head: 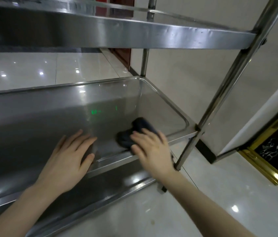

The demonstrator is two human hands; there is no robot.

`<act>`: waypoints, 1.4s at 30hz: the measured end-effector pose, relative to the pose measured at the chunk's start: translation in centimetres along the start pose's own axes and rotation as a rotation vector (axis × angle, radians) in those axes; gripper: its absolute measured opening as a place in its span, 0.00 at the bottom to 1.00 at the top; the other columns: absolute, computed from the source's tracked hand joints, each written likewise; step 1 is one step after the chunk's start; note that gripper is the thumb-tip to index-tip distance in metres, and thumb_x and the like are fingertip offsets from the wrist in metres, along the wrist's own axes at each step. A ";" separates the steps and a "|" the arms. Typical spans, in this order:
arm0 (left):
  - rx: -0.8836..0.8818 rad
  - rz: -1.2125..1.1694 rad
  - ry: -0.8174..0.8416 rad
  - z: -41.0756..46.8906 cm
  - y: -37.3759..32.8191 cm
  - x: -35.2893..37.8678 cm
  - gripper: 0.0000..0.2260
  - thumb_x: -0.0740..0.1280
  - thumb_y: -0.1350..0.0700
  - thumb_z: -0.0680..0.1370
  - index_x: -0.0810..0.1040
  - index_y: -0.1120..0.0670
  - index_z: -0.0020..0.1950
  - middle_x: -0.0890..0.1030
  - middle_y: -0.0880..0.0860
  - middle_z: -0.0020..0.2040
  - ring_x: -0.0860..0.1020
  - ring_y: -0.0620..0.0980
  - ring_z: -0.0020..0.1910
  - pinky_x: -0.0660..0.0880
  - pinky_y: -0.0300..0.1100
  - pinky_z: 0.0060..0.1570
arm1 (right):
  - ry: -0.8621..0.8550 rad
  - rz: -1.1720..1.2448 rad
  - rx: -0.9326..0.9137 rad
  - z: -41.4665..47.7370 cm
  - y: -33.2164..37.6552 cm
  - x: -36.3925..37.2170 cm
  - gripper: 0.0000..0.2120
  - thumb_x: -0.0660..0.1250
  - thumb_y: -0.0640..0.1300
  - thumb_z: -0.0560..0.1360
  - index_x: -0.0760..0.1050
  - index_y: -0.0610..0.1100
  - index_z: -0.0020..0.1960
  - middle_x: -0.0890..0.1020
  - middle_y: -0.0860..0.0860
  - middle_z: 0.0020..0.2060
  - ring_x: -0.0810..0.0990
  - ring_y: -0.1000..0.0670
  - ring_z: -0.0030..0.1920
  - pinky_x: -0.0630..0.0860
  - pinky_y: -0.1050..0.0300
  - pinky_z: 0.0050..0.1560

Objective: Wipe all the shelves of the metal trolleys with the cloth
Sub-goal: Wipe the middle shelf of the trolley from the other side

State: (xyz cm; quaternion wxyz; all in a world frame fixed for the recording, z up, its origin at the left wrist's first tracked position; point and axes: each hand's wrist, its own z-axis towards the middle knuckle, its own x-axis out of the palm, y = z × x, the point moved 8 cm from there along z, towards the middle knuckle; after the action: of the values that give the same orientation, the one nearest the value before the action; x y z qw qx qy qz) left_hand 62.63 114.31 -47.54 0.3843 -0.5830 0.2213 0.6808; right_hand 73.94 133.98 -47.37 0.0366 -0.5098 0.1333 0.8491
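Against shelf (40, 120) near rim, right hand (151, 148) presses cloth (135, 132).

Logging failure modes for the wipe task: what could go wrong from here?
1. The cloth is bunched under the right hand, so the far corner of the middle shelf may get missed.
2. The left hand rests on the front rim; leaning there could shift the trolley.
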 end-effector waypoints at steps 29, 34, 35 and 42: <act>-0.266 0.070 -0.013 -11.4 13.0 -2.1 0.28 0.47 0.34 0.78 0.66 0.46 0.73 0.69 0.53 0.72 0.61 0.58 0.74 0.58 0.68 0.69 | -0.080 -0.219 0.374 -1.5 -8.9 -1.6 0.18 0.53 0.51 0.83 0.75 0.52 0.68 0.77 0.53 0.66 0.66 0.51 0.73 0.53 0.49 0.73; -0.313 0.149 -0.042 -12.9 11.7 -3.4 0.27 0.46 0.38 0.79 0.68 0.47 0.73 0.69 0.51 0.73 0.62 0.54 0.74 0.62 0.59 0.68 | -0.180 -0.025 -0.077 -2.0 7.3 1.8 0.16 0.57 0.52 0.82 0.79 0.51 0.63 0.80 0.56 0.60 0.73 0.50 0.67 0.63 0.44 0.69; -0.321 0.145 -0.040 -12.7 11.2 -3.7 0.27 0.46 0.38 0.79 0.69 0.48 0.72 0.70 0.52 0.73 0.63 0.54 0.74 0.64 0.58 0.67 | -0.178 0.021 -0.157 -2.2 11.3 2.6 0.16 0.58 0.52 0.82 0.79 0.51 0.63 0.80 0.57 0.61 0.74 0.51 0.67 0.63 0.44 0.69; -0.304 0.084 -0.082 -14.1 11.0 -4.8 0.30 0.48 0.38 0.78 0.72 0.53 0.70 0.70 0.53 0.72 0.64 0.55 0.74 0.63 0.56 0.70 | -0.102 -0.040 -0.334 -1.6 11.7 2.1 0.16 0.60 0.53 0.81 0.80 0.49 0.63 0.80 0.55 0.62 0.76 0.50 0.65 0.69 0.45 0.65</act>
State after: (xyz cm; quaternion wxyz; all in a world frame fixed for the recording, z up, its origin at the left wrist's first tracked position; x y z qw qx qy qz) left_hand 62.98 95.77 -47.69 0.2717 -0.5962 0.1242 0.7452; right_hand 72.02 122.17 -47.67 -0.0250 -0.4678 -0.0219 0.8832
